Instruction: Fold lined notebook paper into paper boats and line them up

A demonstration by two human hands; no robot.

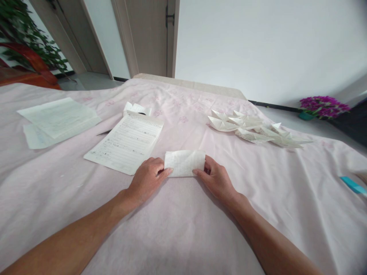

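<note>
Head view: I'm watching a small white rectangle of folded, lined paper lying on a pale pink, flower-printed cloth, right between the two hands. The left hand is pinching its left end, thumb on top and fingers curling nearly closed; the right hand is gripping the right end in much the same way. If one thumb is pressing harder, the layers could be slipping askew, and the soft, wrinkling cloth could be giving underneath and making that worse. Just beyond the left hand, a cream sheet of handwritten paper is lying near enough to be nudged, with a thin, dark, pointed blade poking out, maybe pricking a careless reach. Beyond the right hand, pointed white folded-paper shapes are risking crushing from any wide sweep.
</note>
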